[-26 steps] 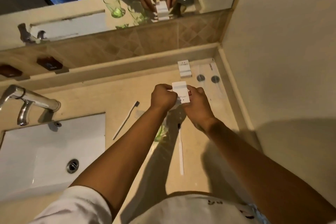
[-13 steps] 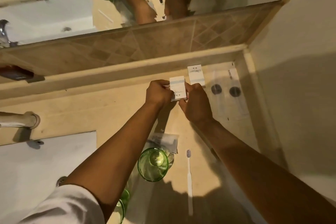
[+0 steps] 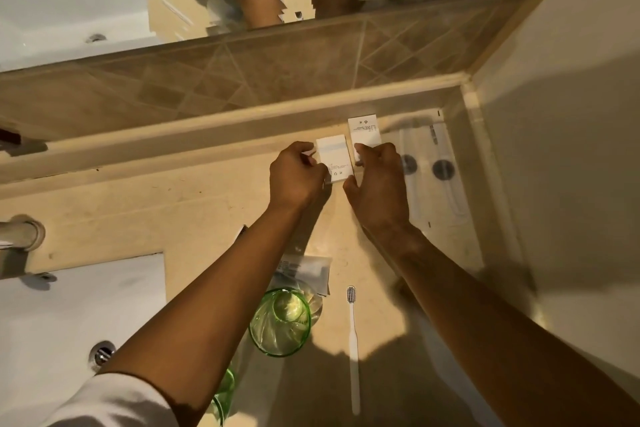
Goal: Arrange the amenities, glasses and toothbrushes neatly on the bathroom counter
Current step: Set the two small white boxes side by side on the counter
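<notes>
Both hands meet at the upper centre of the frame: the left hand and right hand pinch the edges of a small white box, which has come down from mid-air a second ago to sit low over the counter, just beside a second white box near the back ledge. Judging by this, the pair is being lined up. Whether the held box already touches the counter cannot be told. A green glass, a toothbrush and clear sachets lie apart; another glass is mostly hidden by the left arm.
</notes>
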The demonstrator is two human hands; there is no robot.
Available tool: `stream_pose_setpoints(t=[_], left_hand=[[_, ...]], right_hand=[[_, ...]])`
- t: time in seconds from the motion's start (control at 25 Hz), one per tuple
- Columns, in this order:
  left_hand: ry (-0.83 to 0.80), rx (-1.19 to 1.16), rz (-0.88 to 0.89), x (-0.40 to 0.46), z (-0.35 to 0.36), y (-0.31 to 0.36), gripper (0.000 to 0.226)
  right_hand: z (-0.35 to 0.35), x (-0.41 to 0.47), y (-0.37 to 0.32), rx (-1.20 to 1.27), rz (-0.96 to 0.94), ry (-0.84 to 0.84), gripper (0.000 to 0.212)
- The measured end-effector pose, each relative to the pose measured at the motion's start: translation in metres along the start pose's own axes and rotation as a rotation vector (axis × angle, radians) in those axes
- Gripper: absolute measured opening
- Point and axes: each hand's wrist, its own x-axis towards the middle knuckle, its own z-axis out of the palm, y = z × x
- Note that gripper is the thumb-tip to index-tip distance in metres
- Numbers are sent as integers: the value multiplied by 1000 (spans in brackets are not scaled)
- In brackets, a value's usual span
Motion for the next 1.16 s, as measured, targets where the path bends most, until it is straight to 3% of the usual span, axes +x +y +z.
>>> stream_pose_setpoints(t=[0.12, 0.24, 0.44, 0.68, 1.16], left_hand=[[-63, 181, 247, -9, -3, -6, 54], [-149, 324, 336, -12, 0, -12, 62], [-155, 370, 369, -10, 8, -14, 61], [-128, 383, 361, 2, 11, -11, 53], [-103, 347, 357, 11, 20, -8, 55]], right_hand=[[-3, -2, 14, 14, 9, 44, 52], [-5, -2, 22, -37, -8, 74, 53], [-3, 6, 24, 4, 10, 1, 63], [0, 9, 25, 68, 16, -33, 53], [2, 14, 26, 94, 38, -51, 52]])
